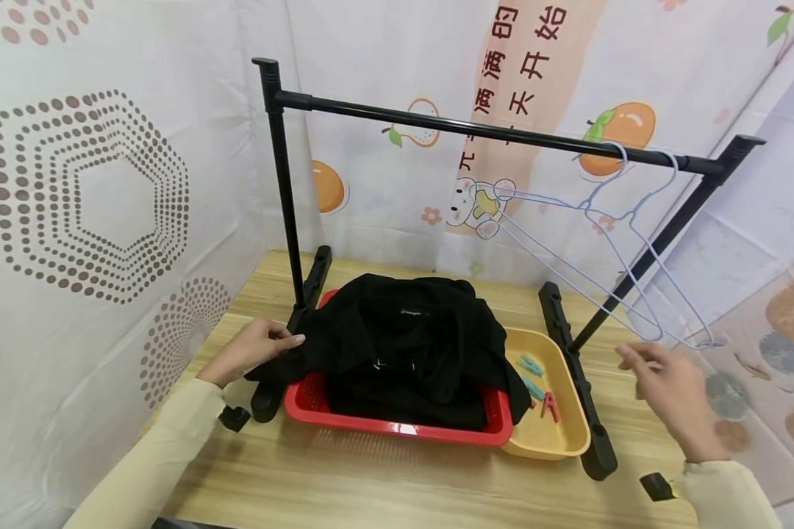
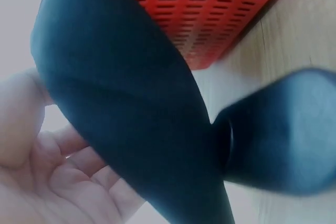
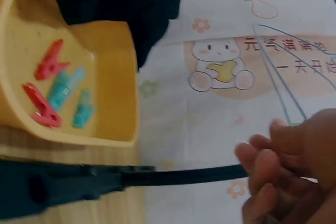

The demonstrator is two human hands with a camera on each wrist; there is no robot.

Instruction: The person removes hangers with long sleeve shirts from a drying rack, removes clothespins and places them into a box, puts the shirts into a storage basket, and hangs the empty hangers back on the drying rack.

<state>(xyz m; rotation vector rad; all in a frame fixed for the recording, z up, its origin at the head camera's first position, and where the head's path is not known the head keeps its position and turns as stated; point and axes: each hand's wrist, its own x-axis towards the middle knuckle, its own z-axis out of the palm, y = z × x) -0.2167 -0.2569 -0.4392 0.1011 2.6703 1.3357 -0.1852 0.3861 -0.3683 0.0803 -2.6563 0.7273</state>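
Note:
A black shirt (image 1: 397,330) with a small pale neck label lies heaped in the red basket (image 1: 403,427), spilling over its sides. At the basket's left, my left hand (image 1: 258,349) pinches the shirt's edge between thumb and fingers. In the left wrist view, black cloth (image 2: 121,93) hangs in front of the fingers of that hand (image 2: 63,177) and hides their tips. Beyond the basket's right side, my right hand (image 1: 668,393) is raised with loosely curled fingers and nothing in them. Two light-blue wire hangers (image 1: 625,213) hang just above it.
The black rack (image 1: 503,134) spans the basket, its feet on the wooden table (image 1: 344,485). A yellow tray (image 1: 576,411) beside the basket holds several teal and red clothespins (image 1: 550,406). Printed curtains (image 1: 384,44) stand behind and at both sides.

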